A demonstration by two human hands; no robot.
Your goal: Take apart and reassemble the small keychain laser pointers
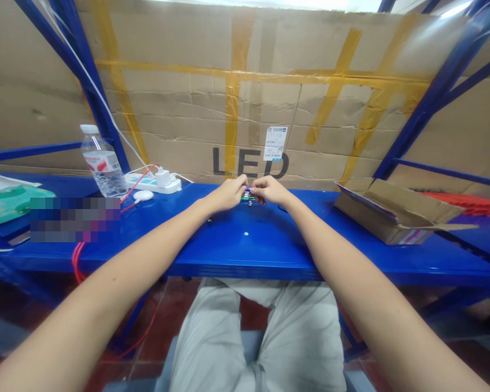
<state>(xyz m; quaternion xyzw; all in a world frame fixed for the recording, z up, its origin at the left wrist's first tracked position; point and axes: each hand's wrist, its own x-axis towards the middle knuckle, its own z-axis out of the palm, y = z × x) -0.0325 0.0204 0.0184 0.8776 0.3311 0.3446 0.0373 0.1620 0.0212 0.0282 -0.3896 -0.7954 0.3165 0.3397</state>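
Observation:
Near the back of the blue table [237, 245], my left hand [232, 191] and my right hand [270, 189] meet with only a small gap. Both are closed, thumbs and fingertips pinching a small multicoloured piece [248, 197] between them. It shows green, purple and whitish parts; its exact kind is too small to make out. My left fingers are at its left side, my right fingers at its right, partly covering it. A small white round spot [246, 233] shows on the tabletop in front of the hands.
An open cardboard box [375, 215] stands at right. To the left are a water bottle [104, 163], a white power strip [169, 186] with cables, a white round charger [142, 195] and a green packet [16, 201]. A large cardboard sheet [179, 109] rises behind the table.

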